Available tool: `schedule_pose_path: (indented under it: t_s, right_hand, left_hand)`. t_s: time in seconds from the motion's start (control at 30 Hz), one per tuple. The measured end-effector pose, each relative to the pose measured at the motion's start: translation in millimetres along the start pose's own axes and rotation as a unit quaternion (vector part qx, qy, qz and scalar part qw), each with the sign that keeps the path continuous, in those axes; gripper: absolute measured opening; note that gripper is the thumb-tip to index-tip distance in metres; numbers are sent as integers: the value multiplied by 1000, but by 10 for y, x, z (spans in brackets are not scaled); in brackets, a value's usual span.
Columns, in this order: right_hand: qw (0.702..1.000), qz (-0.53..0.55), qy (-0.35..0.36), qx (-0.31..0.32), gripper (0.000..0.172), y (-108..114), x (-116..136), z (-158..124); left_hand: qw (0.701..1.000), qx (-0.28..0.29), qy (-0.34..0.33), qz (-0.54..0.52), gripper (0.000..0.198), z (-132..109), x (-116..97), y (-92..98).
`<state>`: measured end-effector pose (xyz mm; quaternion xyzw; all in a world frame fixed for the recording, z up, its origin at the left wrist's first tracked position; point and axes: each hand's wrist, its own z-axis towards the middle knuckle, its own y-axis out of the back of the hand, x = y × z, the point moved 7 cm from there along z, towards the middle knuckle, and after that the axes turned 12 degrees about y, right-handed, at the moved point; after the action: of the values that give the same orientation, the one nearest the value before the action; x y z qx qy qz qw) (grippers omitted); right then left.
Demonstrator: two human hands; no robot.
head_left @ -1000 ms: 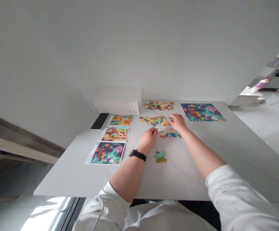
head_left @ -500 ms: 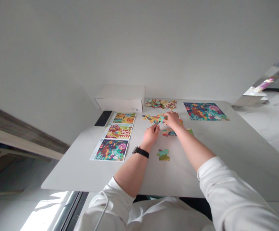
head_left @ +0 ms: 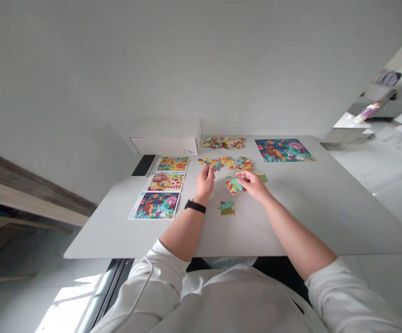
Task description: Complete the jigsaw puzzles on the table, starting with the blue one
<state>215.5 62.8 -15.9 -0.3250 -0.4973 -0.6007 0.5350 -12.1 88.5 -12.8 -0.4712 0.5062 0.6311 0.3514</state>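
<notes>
1. The right hand [head_left: 252, 183] pinches a colourful puzzle piece [head_left: 234, 186] between thumb and fingers, just right of the left hand.
2. The left hand [head_left: 206, 181] has its fingers curled together at the left end of the near pile [head_left: 239, 163]; whether it grips anything, I cannot tell.
3. A strip [head_left: 262, 177] is partly hidden behind the right hand.
4. A green-and-teal tile [head_left: 227, 208] lies on the worktop [head_left: 273, 226], bodyward of both hands.
5. Beyond them sits the far pile [head_left: 223, 142]; three cards [head_left: 156, 206] lie left of the left hand.
</notes>
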Motion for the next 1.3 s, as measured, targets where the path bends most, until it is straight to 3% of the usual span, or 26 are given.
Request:
schedule_pose_path:
  t_s: [0.2, 0.33, 0.47, 0.53, 0.73, 1.03, 1.2, 1.3]
  right_hand:
    - [998, 5, 1, -66, 49, 31, -127, -175]
    - [999, 4, 29, -33, 45, -67, -116, -169]
    - [998, 10, 54, 14, 41, -204, -37, -199]
    - [998, 4, 58, 30, 40, -248, -12, -221]
    - [998, 12, 45, 40, 37, -253, -34, -237]
    - [998, -9, 37, 47, 35, -212, -109, -222]
    - [997, -1, 30, 65, 33, -261, -69, -254]
    - [995, -23, 39, 84, 29, -286, -12, -283]
  left_hand:
    - [993, 103, -17, 56, 28, -240, -275, -73]
    - [973, 185, -21, 135, 27, -407, -407, -139]
    - [958, 257, 3, 127, 24, -575, -273, -167]
    - [962, 255, 18, 98, 22, -608, -175, -133]
    - [982, 179, 54, -27, 35, -566, -29, 18]
    - [976, 208, 51, -48, 40, -579, -50, -16]
    - [974, 225, 12, -36, 38, -547, -19, -13]
    - [967, 252, 25, -37, 34, -516, 32, -12]
